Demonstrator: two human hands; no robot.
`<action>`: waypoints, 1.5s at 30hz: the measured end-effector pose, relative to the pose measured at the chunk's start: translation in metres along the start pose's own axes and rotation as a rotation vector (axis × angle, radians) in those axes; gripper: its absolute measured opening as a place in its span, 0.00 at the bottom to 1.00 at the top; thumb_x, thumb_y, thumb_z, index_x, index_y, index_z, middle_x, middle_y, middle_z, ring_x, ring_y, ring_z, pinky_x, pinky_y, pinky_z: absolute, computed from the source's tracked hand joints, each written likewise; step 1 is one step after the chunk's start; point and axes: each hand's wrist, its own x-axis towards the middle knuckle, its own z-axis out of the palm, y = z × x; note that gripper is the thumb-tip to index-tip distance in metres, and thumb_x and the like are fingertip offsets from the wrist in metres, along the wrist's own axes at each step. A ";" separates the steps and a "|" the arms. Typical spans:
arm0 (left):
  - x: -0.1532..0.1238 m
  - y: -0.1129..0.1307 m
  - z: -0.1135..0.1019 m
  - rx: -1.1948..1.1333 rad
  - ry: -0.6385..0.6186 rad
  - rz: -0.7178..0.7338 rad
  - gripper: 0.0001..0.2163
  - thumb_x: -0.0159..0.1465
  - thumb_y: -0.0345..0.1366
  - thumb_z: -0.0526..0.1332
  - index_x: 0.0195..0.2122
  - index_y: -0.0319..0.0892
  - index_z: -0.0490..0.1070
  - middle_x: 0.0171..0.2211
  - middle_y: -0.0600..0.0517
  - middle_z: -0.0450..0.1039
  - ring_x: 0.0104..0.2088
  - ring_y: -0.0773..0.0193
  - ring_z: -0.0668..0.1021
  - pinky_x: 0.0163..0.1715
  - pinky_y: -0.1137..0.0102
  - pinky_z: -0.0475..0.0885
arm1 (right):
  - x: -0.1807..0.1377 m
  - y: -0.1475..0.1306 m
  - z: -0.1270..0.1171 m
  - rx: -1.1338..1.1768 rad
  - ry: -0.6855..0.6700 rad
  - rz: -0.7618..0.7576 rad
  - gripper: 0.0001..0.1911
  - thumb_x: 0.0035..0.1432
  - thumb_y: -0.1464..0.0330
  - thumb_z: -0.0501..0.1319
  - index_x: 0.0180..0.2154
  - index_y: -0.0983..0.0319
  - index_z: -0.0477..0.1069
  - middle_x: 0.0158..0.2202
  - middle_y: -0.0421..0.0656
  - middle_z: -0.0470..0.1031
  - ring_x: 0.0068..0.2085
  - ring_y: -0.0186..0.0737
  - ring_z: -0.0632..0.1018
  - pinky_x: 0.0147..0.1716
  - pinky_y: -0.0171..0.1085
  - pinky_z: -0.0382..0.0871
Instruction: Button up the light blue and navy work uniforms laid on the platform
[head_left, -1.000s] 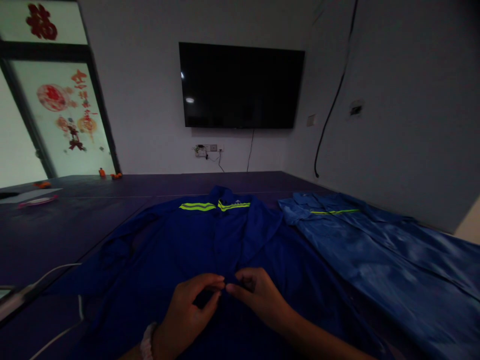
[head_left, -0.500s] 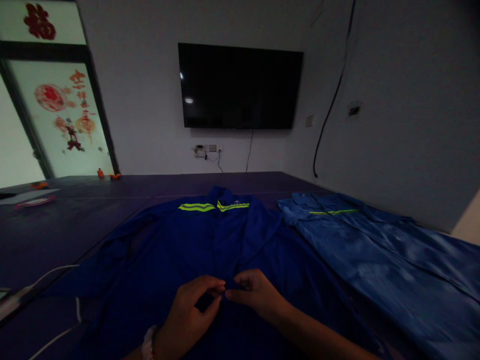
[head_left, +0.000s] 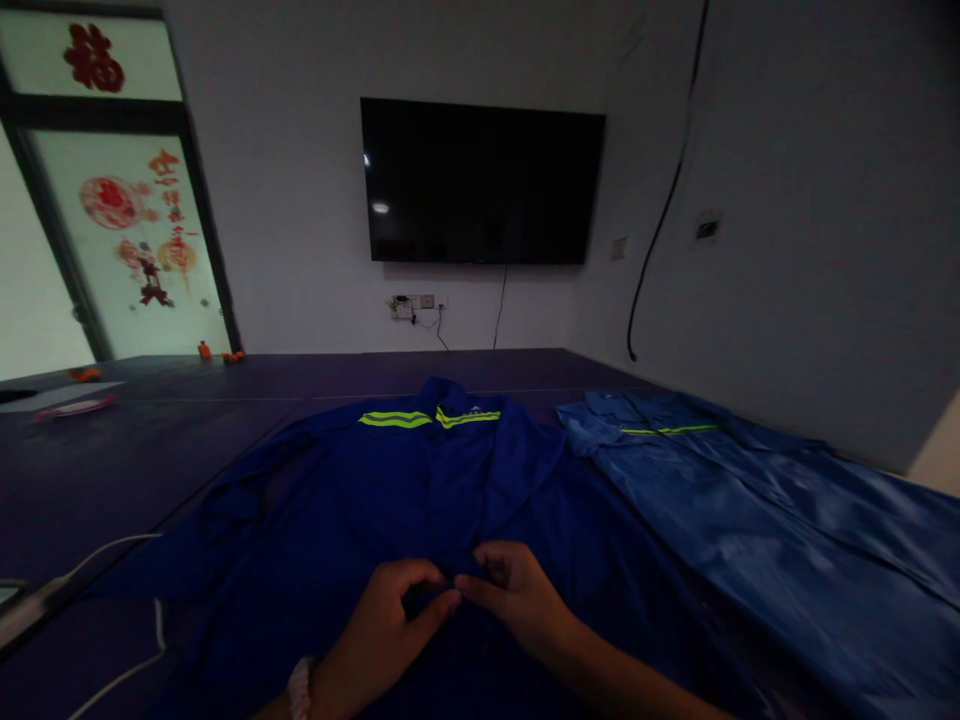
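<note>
Head view: left hand (head_left: pixel 386 625) and right hand (head_left: pixel 517 600) pinched the dark blue jacket (head_left: pixel 337 480) at its centre line, running straight ahead.

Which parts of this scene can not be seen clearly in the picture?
Head view: whether the left hand and right hand pinch a button or a zip on the dark blue jacket; fingers and dim light hide it.
Head view: the lighter blue jacket, its lower part cut off by the right edge.

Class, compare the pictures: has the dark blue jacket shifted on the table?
No. The dark blue jacket lies the same against the lighter blue jacket beside it; television and jackets sit slightly lower together, so only the camera moved.
</note>
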 end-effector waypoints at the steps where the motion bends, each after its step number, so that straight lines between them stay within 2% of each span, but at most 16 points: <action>1: 0.001 -0.001 0.001 -0.005 -0.025 -0.026 0.14 0.55 0.46 0.57 0.31 0.41 0.73 0.30 0.52 0.74 0.32 0.65 0.73 0.34 0.74 0.68 | -0.001 0.000 0.000 -0.013 0.002 -0.010 0.21 0.38 0.55 0.65 0.19 0.63 0.59 0.16 0.33 0.51 0.21 0.27 0.57 0.18 0.29 0.49; 4: 0.003 -0.001 0.004 -0.018 -0.064 -0.072 0.14 0.56 0.46 0.55 0.28 0.40 0.72 0.27 0.53 0.73 0.30 0.66 0.72 0.32 0.74 0.66 | -0.002 0.001 -0.001 -0.038 0.000 -0.030 0.21 0.38 0.54 0.65 0.19 0.63 0.61 0.16 0.33 0.52 0.21 0.27 0.57 0.19 0.29 0.49; 8: 0.004 0.002 0.002 -0.024 -0.058 -0.117 0.15 0.56 0.46 0.55 0.26 0.40 0.71 0.26 0.54 0.71 0.28 0.67 0.70 0.32 0.74 0.64 | -0.001 -0.004 -0.001 -0.033 -0.021 -0.027 0.24 0.42 0.51 0.61 0.16 0.63 0.58 0.16 0.33 0.50 0.20 0.26 0.55 0.18 0.30 0.47; 12: 0.005 0.007 -0.001 -0.056 -0.085 -0.087 0.18 0.57 0.48 0.52 0.21 0.39 0.68 0.21 0.56 0.66 0.24 0.69 0.66 0.27 0.75 0.62 | -0.001 -0.010 -0.001 -0.029 -0.053 -0.037 0.26 0.47 0.48 0.55 0.15 0.63 0.55 0.15 0.33 0.48 0.19 0.26 0.52 0.18 0.31 0.44; 21: 0.003 0.010 -0.002 -0.043 -0.079 -0.066 0.17 0.58 0.47 0.51 0.19 0.40 0.64 0.18 0.57 0.60 0.22 0.70 0.63 0.23 0.76 0.59 | -0.001 -0.012 -0.002 -0.043 -0.032 -0.038 0.28 0.47 0.47 0.53 0.14 0.62 0.50 0.16 0.34 0.45 0.20 0.26 0.50 0.19 0.32 0.42; 30: 0.004 0.012 -0.002 -0.022 -0.048 -0.045 0.16 0.57 0.46 0.53 0.20 0.39 0.65 0.19 0.56 0.63 0.24 0.69 0.66 0.25 0.76 0.61 | 0.000 -0.013 -0.002 0.012 0.001 -0.005 0.31 0.45 0.44 0.53 0.13 0.61 0.46 0.15 0.33 0.43 0.18 0.26 0.49 0.18 0.32 0.42; 34: 0.004 0.008 -0.001 -0.013 -0.042 -0.035 0.16 0.57 0.47 0.54 0.20 0.39 0.65 0.20 0.56 0.64 0.23 0.69 0.66 0.25 0.76 0.61 | 0.001 -0.011 -0.002 0.082 -0.009 0.067 0.29 0.43 0.45 0.55 0.13 0.61 0.49 0.14 0.33 0.46 0.18 0.27 0.51 0.18 0.32 0.43; 37: 0.004 0.006 -0.001 -0.018 -0.043 -0.026 0.16 0.57 0.46 0.54 0.20 0.39 0.66 0.20 0.56 0.64 0.23 0.69 0.66 0.25 0.76 0.61 | 0.002 -0.009 -0.002 0.112 0.023 0.094 0.25 0.43 0.50 0.57 0.13 0.62 0.54 0.14 0.34 0.49 0.19 0.27 0.53 0.19 0.31 0.46; 41: 0.003 0.005 0.000 -0.016 -0.045 -0.025 0.16 0.58 0.45 0.52 0.21 0.39 0.67 0.20 0.55 0.66 0.24 0.69 0.67 0.25 0.76 0.61 | 0.004 -0.004 -0.001 0.143 -0.027 0.102 0.15 0.40 0.58 0.60 0.19 0.64 0.66 0.16 0.35 0.59 0.20 0.28 0.59 0.21 0.30 0.50; 45: 0.003 0.002 0.001 0.000 -0.049 -0.023 0.15 0.58 0.44 0.54 0.22 0.39 0.68 0.21 0.55 0.68 0.24 0.69 0.67 0.25 0.75 0.62 | 0.005 0.004 0.000 0.179 -0.063 0.083 0.11 0.39 0.62 0.62 0.22 0.65 0.70 0.19 0.37 0.66 0.22 0.29 0.64 0.21 0.29 0.53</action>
